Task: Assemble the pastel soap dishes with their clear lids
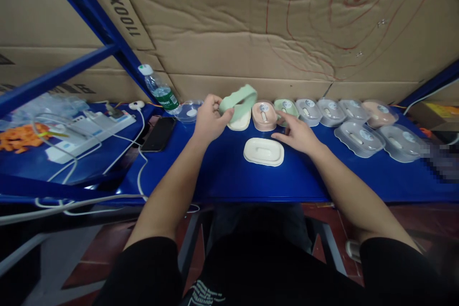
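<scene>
My left hand (211, 119) is closed on a pale green ring-shaped piece (239, 103) with a wavy edge, held tilted above the table. Partly hidden beneath it lies a cream dish (241, 122). My right hand (297, 133) has its fingers apart, beside a pink lidded box (264, 115) and in front of a green lidded box (286, 105); whether the fingertips touch either one I cannot tell. Nearer to me, between the hands, a cream oval-like lid or tray (264, 151) with a recessed middle rests on the blue table (229, 181).
Several grey clear-covered boxes (332, 112) line the right side. At left are a water bottle (159, 88), a clear round lid (190, 111), a black phone (158, 134), a power strip (89, 135) with cables, and orange pieces (23, 137). Cardboard (215, 24) stands behind.
</scene>
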### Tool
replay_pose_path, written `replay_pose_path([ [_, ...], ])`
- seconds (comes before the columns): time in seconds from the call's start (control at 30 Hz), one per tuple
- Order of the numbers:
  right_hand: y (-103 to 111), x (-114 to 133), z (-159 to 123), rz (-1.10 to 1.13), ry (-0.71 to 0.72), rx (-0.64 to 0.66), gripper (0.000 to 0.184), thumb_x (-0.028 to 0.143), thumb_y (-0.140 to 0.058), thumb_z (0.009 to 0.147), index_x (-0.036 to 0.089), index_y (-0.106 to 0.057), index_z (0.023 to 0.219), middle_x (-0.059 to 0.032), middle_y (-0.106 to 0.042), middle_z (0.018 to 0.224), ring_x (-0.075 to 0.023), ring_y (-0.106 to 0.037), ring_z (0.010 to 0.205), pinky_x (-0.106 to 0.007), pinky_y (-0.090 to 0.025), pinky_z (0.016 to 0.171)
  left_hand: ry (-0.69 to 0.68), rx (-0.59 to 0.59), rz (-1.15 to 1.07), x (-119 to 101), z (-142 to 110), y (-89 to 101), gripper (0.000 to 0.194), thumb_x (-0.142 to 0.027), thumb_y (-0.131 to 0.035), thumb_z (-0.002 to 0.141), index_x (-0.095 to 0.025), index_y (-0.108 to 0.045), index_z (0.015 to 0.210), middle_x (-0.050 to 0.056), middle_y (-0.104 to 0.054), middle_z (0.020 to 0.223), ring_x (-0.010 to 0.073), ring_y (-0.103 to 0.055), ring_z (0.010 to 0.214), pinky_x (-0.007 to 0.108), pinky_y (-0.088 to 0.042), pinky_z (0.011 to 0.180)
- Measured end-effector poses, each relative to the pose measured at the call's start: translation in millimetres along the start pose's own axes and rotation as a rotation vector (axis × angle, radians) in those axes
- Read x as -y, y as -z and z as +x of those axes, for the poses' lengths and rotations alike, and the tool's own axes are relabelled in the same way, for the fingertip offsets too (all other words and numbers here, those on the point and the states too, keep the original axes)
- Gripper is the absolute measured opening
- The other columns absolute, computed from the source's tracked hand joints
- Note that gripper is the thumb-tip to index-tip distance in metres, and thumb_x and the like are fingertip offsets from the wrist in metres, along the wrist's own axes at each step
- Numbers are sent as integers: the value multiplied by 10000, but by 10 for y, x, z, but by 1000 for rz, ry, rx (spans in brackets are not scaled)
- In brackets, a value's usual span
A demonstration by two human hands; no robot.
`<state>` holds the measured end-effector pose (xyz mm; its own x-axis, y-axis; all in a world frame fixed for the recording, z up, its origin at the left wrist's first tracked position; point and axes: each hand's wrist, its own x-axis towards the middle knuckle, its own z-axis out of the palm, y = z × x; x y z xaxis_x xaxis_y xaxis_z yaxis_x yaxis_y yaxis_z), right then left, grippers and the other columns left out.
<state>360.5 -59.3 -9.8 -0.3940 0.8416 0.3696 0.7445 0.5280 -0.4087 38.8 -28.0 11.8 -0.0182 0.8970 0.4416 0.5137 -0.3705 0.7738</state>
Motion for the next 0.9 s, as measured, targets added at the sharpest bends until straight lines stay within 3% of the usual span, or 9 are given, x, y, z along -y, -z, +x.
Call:
replay_pose_path([
  [0.1,88,10,-9,-14,96,-92,1135,684,-790,838,269,-229,1733,-186,-539,1599,-418,-682,1216,-576,-614,934,-1,227,-318,-64,-92,-147,391,-603,-663,909,-267,-485,1002,-47,-527,690,131,-501,552,256,-388,544],
  [0.2,155,59,-37,-30,249,-66,1096,690,-790,841,314,-264,1726,-143,-501,1642,-433,-564,1410,-583,-584,1040,-11,326,-303,-120,-151,-253,319,-568,-586,961,-254,-532,974,-48,-483,639,134,-452,529,265,-361,530],
  [0.33,223,128,-78,19,284,-66,1028,721,-838,772,269,-489,1626,-153,-662,1472,-391,-682,1255,-527,-604,992,-104,318,26,-165,-183,-262,325,-475,-453,1031,-220,-624,923,28,-631,743,185,-594,695,318,-448,652],
  [0.47,310,164,-84,14,216,46,992,787,-876,656,231,-676,1452,-138,-776,1290,-371,-749,1102,-513,-590,964,-173,486,473,-201,-239,-252,488,-470,-359,1073,-196,-692,845,116,-751,877,250,-689,857,373,-491,754],
  [0.53,345,178,-77,4,174,122,950,778,-886,644,241,-707,1407,-120,-796,1254,-361,-760,1072,-493,-586,932,-166,575,588,-213,-266,-274,540,-478,-327,1084,-185,-736,890,148,-782,971,280,-715,934,389,-512,782],
  [0.63,352,188,-70,-11,119,224,895,765,-894,633,249,-733,1347,-101,-819,1169,-354,-770,1012,-460,-578,837,-157,675,618,-216,-289,-320,539,-478,-313,1092,-187,-767,1075,146,-794,1126,298,-728,1052,400,-536,847],
  [0.77,268,171,-73,-33,63,378,863,778,-906,589,255,-738,1254,-92,-816,1101,-361,-766,959,-450,-567,767,-165,772,621,-184,-321,-376,469,-465,-388,1077,-222,-685,1347,121,-763,1291,304,-714,1143,408,-542,911],
  [0.9,156,148,-71,-47,17,476,886,761,-920,581,257,-718,1282,-103,-795,1157,-387,-754,1016,-490,-591,794,-161,755,577,-125,-350,-418,410,-459,-444,1061,-231,-729,1250,138,-777,1191,310,-724,1062,420,-540,887],
])
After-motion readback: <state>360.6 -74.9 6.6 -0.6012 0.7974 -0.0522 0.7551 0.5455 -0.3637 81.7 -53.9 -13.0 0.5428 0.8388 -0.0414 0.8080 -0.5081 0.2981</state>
